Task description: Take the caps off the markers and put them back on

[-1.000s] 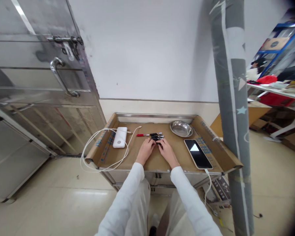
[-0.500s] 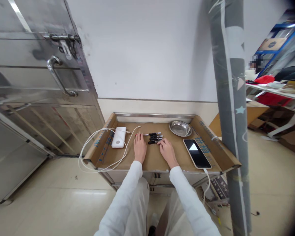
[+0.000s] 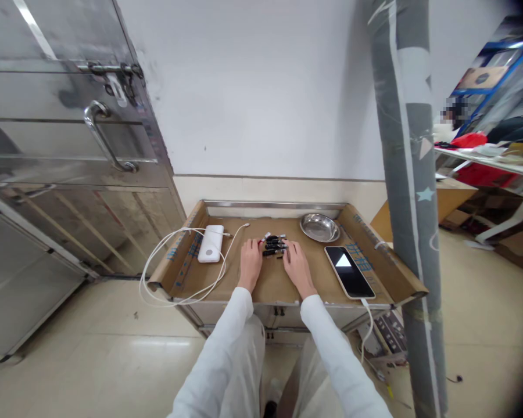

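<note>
Several black pens point(image 3: 273, 246) with pale or silvery ends lie bunched side by side on the brown-papered cart top point(image 3: 273, 284). My left hand point(image 3: 251, 264) rests at the left ends of the bunch, its fingers stretched forward. A small pale-ended piece point(image 3: 267, 235) tilts near its fingertips, with a red spot beside it. At the opposite ends, my right hand point(image 3: 297, 266) has its fingers extended, the fingertips touching or very close to the pens. Neither hand visibly grasps a pen. A small dark bit point(image 3: 279, 257) lies just below the bunch.
A white power bank point(image 3: 210, 244) with a looped white cable point(image 3: 157, 247) is on the left. A shiny metal dish point(image 3: 319, 227) sits at the back right, and a plugged-in phone point(image 3: 349, 273) lies nearer. A tall wrapped roll point(image 3: 412, 174) stands against the cart's right side.
My left hand has shifted slightly right against the pens. My right fingertips have moved up along their right ends. The bunch is more compact, and the uppermost left piece now sits tilted.
</note>
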The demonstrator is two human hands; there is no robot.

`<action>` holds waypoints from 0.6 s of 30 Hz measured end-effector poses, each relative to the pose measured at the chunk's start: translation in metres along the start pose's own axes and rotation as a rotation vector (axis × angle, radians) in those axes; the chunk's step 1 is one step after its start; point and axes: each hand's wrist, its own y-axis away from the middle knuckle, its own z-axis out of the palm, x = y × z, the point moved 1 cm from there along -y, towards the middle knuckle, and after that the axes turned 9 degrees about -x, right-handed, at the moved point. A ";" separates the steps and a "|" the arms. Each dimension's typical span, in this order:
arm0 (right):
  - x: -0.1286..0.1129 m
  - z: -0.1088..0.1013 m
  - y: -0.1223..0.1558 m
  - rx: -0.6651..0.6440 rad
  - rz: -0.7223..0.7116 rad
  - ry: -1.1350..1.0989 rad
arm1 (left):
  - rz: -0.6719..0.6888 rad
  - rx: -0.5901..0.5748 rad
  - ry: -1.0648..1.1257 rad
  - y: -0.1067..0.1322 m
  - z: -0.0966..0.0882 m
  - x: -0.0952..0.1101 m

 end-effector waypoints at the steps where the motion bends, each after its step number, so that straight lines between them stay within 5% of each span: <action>1: -0.002 -0.002 0.000 0.017 -0.004 -0.022 | 0.096 -0.031 0.051 0.000 -0.001 0.003; 6: -0.003 -0.002 0.000 -0.021 -0.059 -0.096 | 0.382 -0.202 0.180 0.003 -0.008 0.015; 18: 0.002 0.004 0.001 -0.110 -0.085 -0.178 | 0.305 -0.053 0.343 0.008 -0.013 0.015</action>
